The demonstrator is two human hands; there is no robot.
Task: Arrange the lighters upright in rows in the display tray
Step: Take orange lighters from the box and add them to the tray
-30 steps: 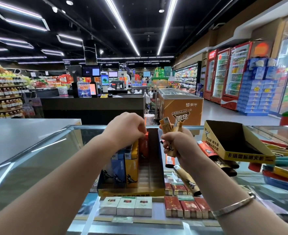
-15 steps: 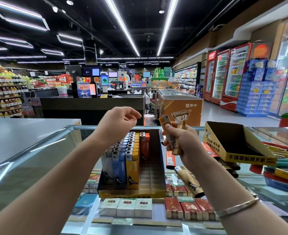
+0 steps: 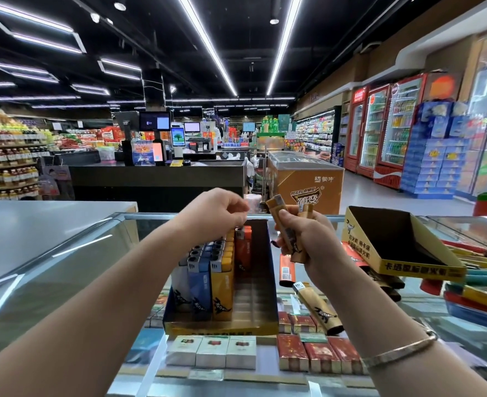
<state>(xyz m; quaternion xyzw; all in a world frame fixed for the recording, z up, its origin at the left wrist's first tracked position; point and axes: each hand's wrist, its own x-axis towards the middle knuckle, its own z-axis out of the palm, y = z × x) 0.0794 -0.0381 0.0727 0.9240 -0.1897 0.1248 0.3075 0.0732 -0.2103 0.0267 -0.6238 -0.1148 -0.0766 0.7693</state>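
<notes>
Left hand covers far ends of the upright lighter rows in the dark cardboard display tray; whether its fingertips pinch anything can't tell. Right hand hides middles of tan lighters; count unclear. Yellow open carton covers dark lighters beneath. Tray front print blurred. Both forearms cut off at the near edge.

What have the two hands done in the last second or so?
The left hand has lifted off the lighters in the display tray, where it was pressing the red one down, and now hovers above the rows, empty, fingers loosely curled. The right hand has risen a little and keeps gripping its tan lighters. The rows in the tray, the loose lighters on the glass counter and the empty yellow box stayed put.
</notes>
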